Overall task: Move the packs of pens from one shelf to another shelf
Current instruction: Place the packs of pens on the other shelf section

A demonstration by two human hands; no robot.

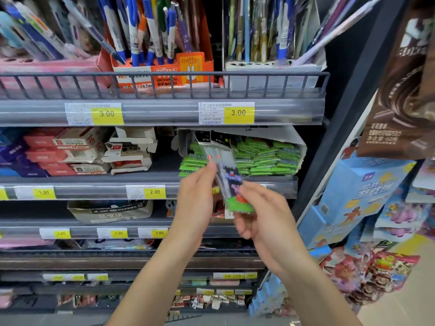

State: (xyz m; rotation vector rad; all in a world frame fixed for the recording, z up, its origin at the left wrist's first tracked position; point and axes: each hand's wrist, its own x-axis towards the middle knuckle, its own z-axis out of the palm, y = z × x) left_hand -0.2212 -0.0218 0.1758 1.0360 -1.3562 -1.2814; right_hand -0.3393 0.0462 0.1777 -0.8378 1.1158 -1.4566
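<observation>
Left hand [196, 196]: fingertips pinching the pen packs' [227, 175] left edge.
Right hand [261, 212]: gripping their lower end.
Backdrop: box of green packets [266, 156].

Bright, even overhead store light. Soft glare on clear price strips [162, 111]. Deep shadow behind pens [150, 31] at top centre. Motion blur on hands [259, 208] and pack [226, 175]. Wide-angle bending at edges; lower shelves [117, 300] soft.

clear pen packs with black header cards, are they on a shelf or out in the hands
Out: the clear pen packs with black headers are pinched between the left hand and the right hand, before the shelves.
</observation>
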